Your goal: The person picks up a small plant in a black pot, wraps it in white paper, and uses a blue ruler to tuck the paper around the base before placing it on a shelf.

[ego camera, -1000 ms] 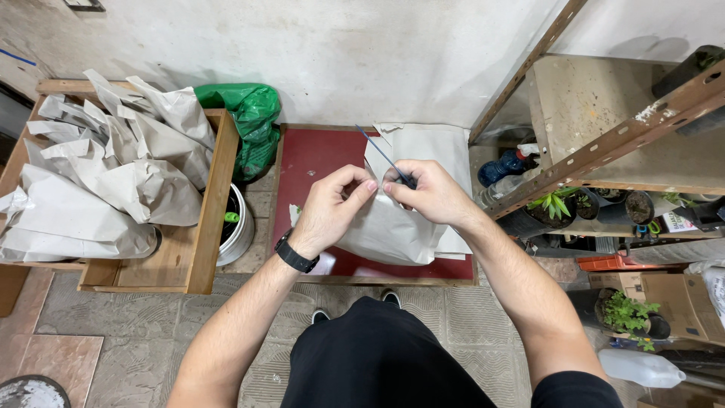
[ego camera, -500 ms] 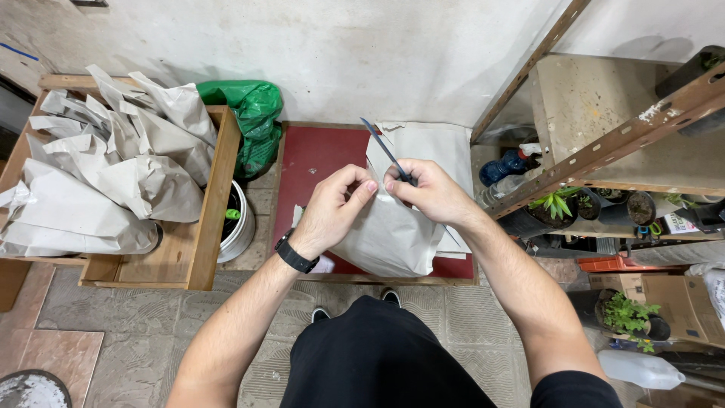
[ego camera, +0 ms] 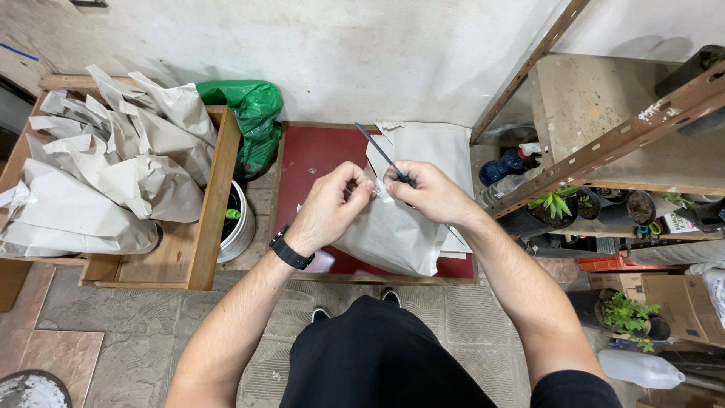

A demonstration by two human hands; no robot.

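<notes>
Both hands pinched at the bag's top edge.
Our left hand [ego camera: 332,205] grips the grey paper bag [ego camera: 393,230]; our right hand [ego camera: 429,193] is closed around a thin dark tool [ego camera: 381,153].

Even overhead light, soft shadows, sharp focus, wide-angle bending at edges.

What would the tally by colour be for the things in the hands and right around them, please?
Grey paper bag held by left hand and right hand: 1
Dark thin tool in the right hand: 1
Red tray: 1
Green plastic bag: 1
Black wristband: 1
Total: 5
</notes>
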